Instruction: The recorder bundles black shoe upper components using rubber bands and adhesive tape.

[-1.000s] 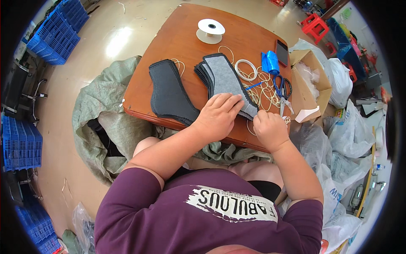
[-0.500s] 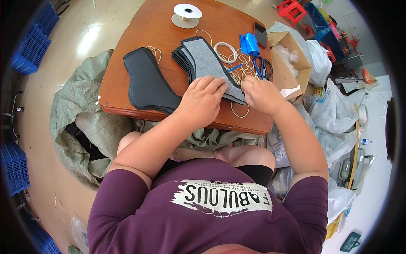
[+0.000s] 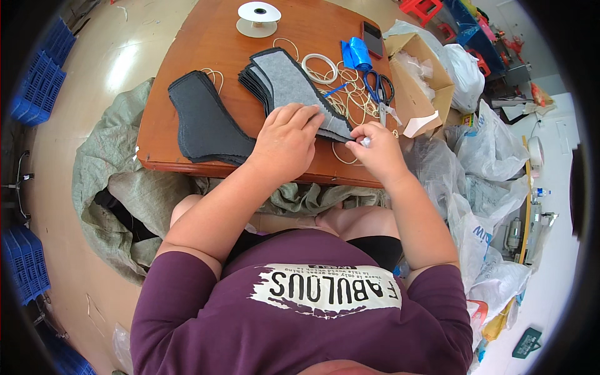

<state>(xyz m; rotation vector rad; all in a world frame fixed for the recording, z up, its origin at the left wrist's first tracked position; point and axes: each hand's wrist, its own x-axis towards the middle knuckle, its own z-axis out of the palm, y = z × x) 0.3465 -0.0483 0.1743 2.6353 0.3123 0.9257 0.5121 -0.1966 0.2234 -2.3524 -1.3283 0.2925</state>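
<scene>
My left hand (image 3: 289, 140) rests on the near end of a fanned stack of dark boot-shaped fabric pieces, pressing on the light-grey top piece (image 3: 289, 80). Its fingers lie on the cloth. At the near right corner of that stack my right hand (image 3: 379, 153) is closed in a pinch. A small white thing (image 3: 366, 142) shows between its fingers, too small to name. To the left, a second neat stack of black boot-shaped pieces (image 3: 206, 119) lies on the wooden table (image 3: 215, 40).
Beyond my right hand lie blue-handled scissors (image 3: 380, 94), tangled cream cord (image 3: 356, 94), a white ring (image 3: 319, 67), a blue plastic roll (image 3: 356, 54) and a phone (image 3: 371, 39). A white spool (image 3: 259, 19) stands farther back. An open carton (image 3: 415, 78) and plastic bags (image 3: 494, 147) crowd the right side.
My right hand has turned and moved off the corner of the stack, and a white thing now shows in its fingers. The left hand stays on the stack. The whole view has shifted slightly.
</scene>
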